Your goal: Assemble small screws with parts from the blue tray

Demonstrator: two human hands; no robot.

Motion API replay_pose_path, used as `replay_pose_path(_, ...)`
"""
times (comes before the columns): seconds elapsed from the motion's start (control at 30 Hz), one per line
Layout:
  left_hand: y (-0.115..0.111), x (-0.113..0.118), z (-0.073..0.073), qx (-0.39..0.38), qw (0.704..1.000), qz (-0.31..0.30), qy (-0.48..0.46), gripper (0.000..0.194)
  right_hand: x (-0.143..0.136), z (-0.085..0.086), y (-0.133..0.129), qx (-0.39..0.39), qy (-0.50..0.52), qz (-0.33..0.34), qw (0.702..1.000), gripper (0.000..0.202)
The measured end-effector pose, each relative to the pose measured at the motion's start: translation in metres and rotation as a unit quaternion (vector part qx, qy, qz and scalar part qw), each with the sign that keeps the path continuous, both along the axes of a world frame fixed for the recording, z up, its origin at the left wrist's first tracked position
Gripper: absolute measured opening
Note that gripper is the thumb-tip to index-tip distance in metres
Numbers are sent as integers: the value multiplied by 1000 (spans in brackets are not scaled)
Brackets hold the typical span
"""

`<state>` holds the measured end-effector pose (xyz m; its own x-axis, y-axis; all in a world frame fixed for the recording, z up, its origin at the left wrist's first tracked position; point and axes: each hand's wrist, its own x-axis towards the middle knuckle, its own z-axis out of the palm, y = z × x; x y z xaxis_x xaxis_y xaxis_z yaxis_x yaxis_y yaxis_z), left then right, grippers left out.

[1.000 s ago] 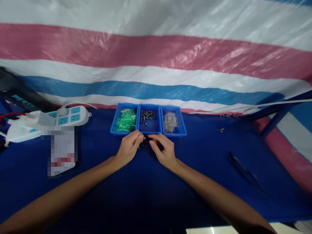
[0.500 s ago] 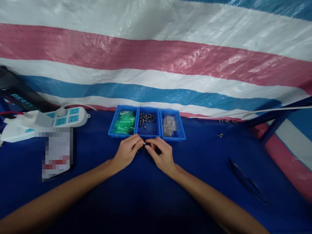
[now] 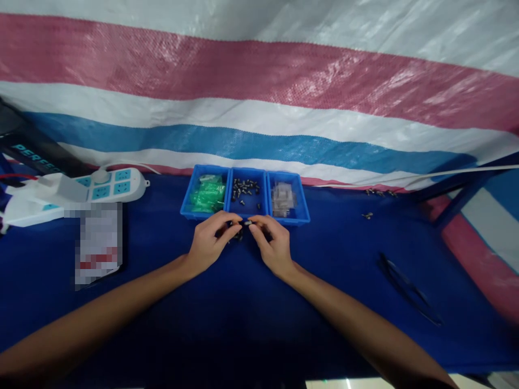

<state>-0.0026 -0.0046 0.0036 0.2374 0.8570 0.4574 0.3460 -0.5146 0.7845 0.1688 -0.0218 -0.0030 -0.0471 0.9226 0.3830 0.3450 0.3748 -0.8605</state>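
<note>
My left hand [image 3: 213,240] and my right hand [image 3: 272,244] meet just in front of the blue bins. Between the fingertips of my right hand is a small silver-and-dark screw-like part [image 3: 247,222]. My left thumb and forefinger curl together at its other side; what they grip, if anything, is too small to make out. Below the fingertips, several dark small parts [image 3: 237,236] lie on the blue table, partly hidden by my left hand. The middle bin [image 3: 254,212] holds more loose black-and-silver parts [image 3: 245,187].
Green plastic packets [image 3: 208,194] fill the left bin, clear plastic pieces [image 3: 283,199] the right one. A power strip [image 3: 117,186], a phone-like object [image 3: 98,243] and a black bag-like item [image 3: 36,146] stand left. Glasses [image 3: 409,289] and small metal parts [image 3: 367,215] lie right.
My fingertips have drawn slightly apart, and the small metal part now shows between them at my right fingers. The camera view has shifted a little downward.
</note>
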Motion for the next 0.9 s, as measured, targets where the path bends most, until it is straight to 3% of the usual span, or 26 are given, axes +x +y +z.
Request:
replay_pose_path(0.2, 0, 2, 1, 57, 998, 4, -2, 16, 0, -2, 1, 9, -13, 13, 1000, 16)
replay_pose_path(0.5, 2, 0, -2, 74, 997, 8, 12, 12, -1, 0, 1, 17, -20, 29, 999, 14)
replay_pose_path(0.63, 2, 0, 0, 56, 998, 4, 9, 11, -1, 1, 1, 1, -12, 32, 999, 14)
replay_pose_path(0.9, 3, 2, 1, -55, 998, -15, -18, 14, -1, 0, 3, -37, 4, 35, 999, 17)
